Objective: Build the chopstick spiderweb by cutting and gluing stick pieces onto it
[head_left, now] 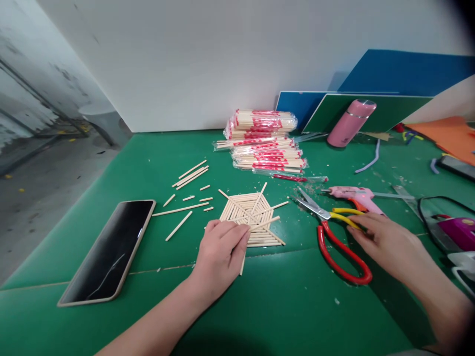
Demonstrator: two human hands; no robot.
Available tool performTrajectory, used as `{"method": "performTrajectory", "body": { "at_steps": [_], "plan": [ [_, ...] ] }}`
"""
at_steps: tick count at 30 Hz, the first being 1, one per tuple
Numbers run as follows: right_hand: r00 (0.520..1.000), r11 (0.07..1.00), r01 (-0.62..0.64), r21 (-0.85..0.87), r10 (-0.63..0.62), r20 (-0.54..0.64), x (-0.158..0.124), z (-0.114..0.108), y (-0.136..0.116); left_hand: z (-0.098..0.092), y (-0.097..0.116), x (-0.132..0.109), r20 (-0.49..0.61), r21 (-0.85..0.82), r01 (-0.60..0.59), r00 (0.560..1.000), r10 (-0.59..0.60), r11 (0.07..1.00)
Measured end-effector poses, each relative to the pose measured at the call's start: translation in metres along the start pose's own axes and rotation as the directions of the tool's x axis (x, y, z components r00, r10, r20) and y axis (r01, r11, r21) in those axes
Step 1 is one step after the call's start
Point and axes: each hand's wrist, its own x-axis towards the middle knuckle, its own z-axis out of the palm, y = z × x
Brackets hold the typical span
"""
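Note:
My left hand (222, 254) is closed in a pinch on a thin wooden stick (267, 223), held over a web-shaped lattice of sticks (256, 212). The lattice lies flat, with longer sticks poking out past its edge, and my fingers hide its near left part. At the right, my right hand (382, 242) has its fingers closed around the yellow handle of a pair of scissors (344, 259). Their other handle is red, and the blades are parted, pointing toward the lattice. Beyond the yellow handle lies a pink glue gun (356, 194).
Loose cut sticks (191, 177) lie left of the lattice, near a phone (109, 252). Wrapped stick bundles (265, 143) are piled at the back. A pink bottle (352, 123) leans by the green board (393, 111). A magenta object (458, 233) and cable sit far right.

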Motion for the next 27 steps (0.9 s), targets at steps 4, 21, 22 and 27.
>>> {"method": "performTrajectory", "body": {
  "at_steps": [4,21,22,27],
  "plan": [
    [0.992,0.997,-0.071,0.006,0.071,-0.105,0.002,-0.014,-0.014,-0.003,0.001,0.001,0.028,0.048,-0.023,0.999,0.022,0.999],
    [0.848,0.719,0.470,0.511,-0.528,-0.037,0.014,-0.015,-0.132,-0.015,0.009,-0.004,0.332,0.247,-0.225,0.933,0.136,0.943],
    [0.847,0.722,0.467,0.511,-0.531,-0.025,0.013,-0.013,-0.131,-0.015,0.007,-0.005,0.325,0.246,-0.199,0.939,0.113,0.948],
    [0.852,0.756,0.461,0.465,-0.524,0.008,0.009,-0.007,-0.126,-0.016,0.000,-0.012,0.262,0.232,-0.094,0.965,0.031,0.968]
  ]
}}
